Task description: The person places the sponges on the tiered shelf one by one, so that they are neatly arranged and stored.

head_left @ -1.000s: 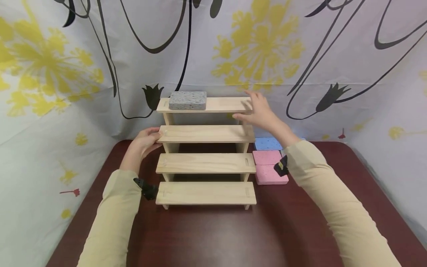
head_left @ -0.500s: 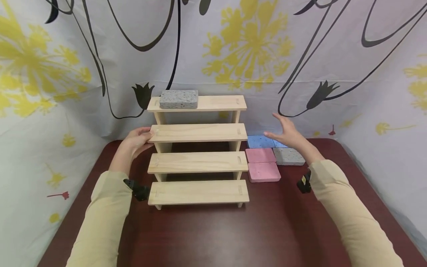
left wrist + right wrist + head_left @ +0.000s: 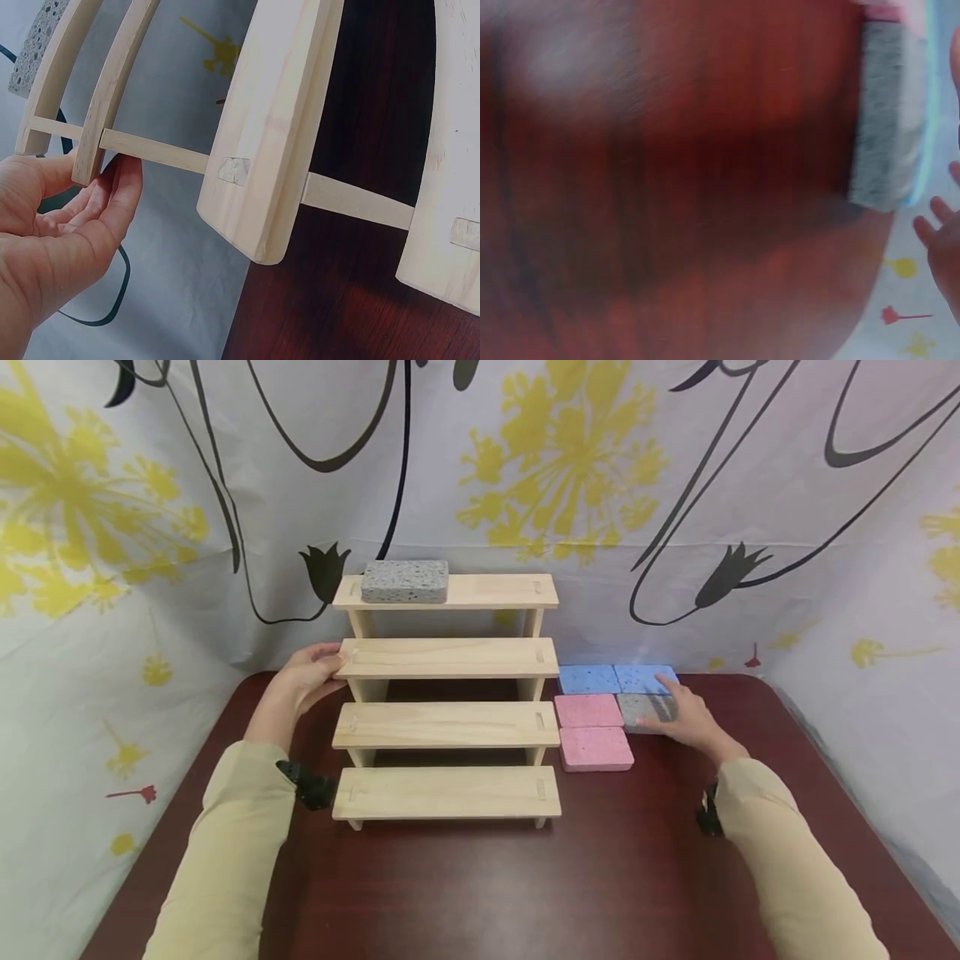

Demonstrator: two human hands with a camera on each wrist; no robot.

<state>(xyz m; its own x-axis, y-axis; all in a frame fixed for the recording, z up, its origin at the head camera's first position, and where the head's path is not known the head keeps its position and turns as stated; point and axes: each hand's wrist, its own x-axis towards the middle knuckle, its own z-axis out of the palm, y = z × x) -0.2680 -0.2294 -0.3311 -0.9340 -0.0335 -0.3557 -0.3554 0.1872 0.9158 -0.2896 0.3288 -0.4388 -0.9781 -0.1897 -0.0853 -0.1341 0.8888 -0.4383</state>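
A four-step wooden display rack [image 3: 446, 793] stands on the table. My left hand [image 3: 303, 681] holds the left end of its second step from the top, thumb and fingers around the board [image 3: 112, 97]. A grey speckled block [image 3: 405, 582], like a pumice stone, lies at the left of the top step. My right hand [image 3: 693, 722] is over another grey block [image 3: 636, 706] to the right of the rack, thumb and fingers spread at its right end. In the right wrist view the fingers [image 3: 945, 232] are apart and the block's [image 3: 877, 112] side shows, blurred.
Two blue blocks [image 3: 587, 679] lie behind the grey one. Two pink blocks [image 3: 597, 749] lie between it and the rack, one in front of the other. A patterned cloth [image 3: 570, 502] hangs behind the dark red table [image 3: 450, 893].
My right hand has left the right end of the top step, moved right, then come down over the grey block on the table. The left hand keeps its hold on the rack.
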